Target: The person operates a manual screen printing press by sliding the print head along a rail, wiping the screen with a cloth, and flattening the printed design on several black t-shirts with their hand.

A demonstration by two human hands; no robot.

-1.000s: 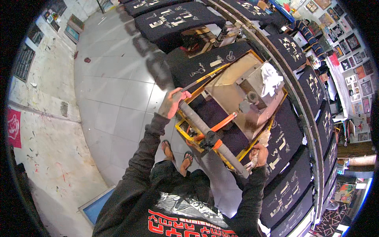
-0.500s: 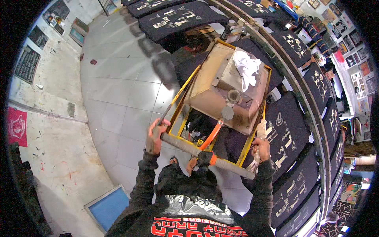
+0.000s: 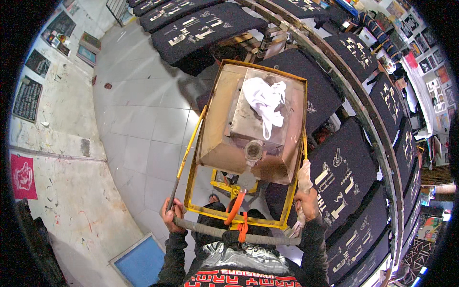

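A boxy metal heater-like hood (image 3: 213, 143) in a yellow metal frame (image 3: 191, 186) is right before me. A crumpled white cloth (image 3: 262, 100) lies on top of it, above a round mesh-capped fitting (image 3: 253, 150). My left hand (image 3: 173, 216) is closed round the grey lower part of the left side rod, by the end of a wrapped crossbar (image 3: 205, 228). With my right hand (image 3: 307, 203) I grip the cloth-wrapped right side rod (image 3: 304, 177). An orange hose (image 3: 234, 208) curves down near the crossbar's middle, where an orange tie hangs.
Black printed T-shirts (image 3: 342, 179) lie on boards in rows to the right and at the far left. A long metal rail (image 3: 356, 93) curves between the rows. Grey floor tiles (image 3: 143, 119) stretch left to a stained wall (image 3: 62, 186). A blue panel (image 3: 140, 260) lies at lower left.
The hood and its frame have come closer to me and to the left, and turned to sit straighter. Both my hands have come back with the rods, still gripping.
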